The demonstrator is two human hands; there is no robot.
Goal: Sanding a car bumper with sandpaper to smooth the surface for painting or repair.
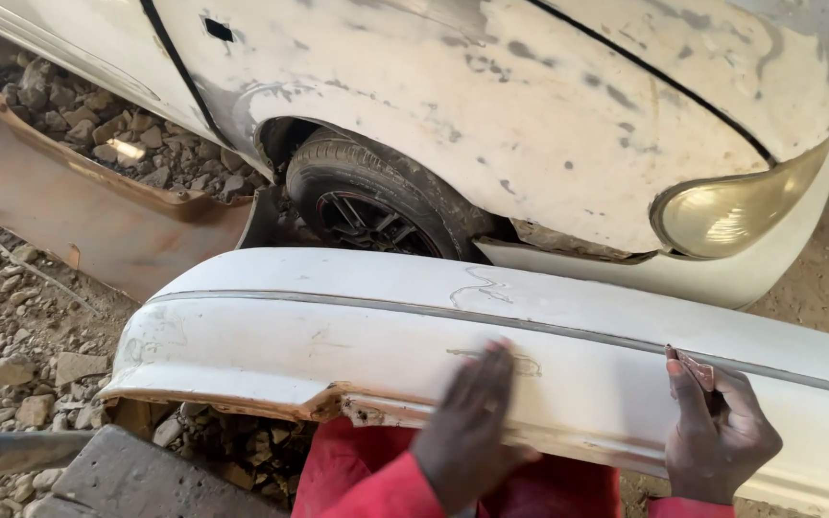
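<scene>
On bumper (pixel 357 331): sandpaper (pixel 695 367) pinched in right fingers (pixel 685 388).

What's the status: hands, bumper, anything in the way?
Left hand flat on white bumper, blurred. Right hand pinches small sandpaper piece against it. Nothing blocking the hands; car behind.

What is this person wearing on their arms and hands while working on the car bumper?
Both hands are bare, with no gloves: the left hand and the right hand. Bright red sleeves reach to the wrists. No watch or rings show.
</scene>
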